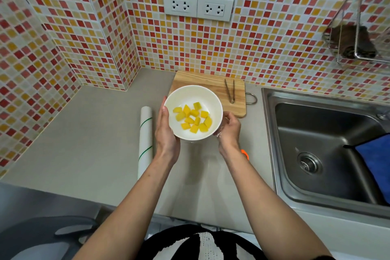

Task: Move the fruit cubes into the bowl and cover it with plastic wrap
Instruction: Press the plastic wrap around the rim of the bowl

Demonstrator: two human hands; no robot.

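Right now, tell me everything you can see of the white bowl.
The white bowl is round, smooth and glossy, like ceramic or melamine, upright with its mouth open. Yellow fruit cubes lie heaped on its bottom. The left hand cups its left side and the right hand its right; something clear and crinkled, maybe plastic wrap, shows at the right fingers. It sits in front of the wooden cutting board.
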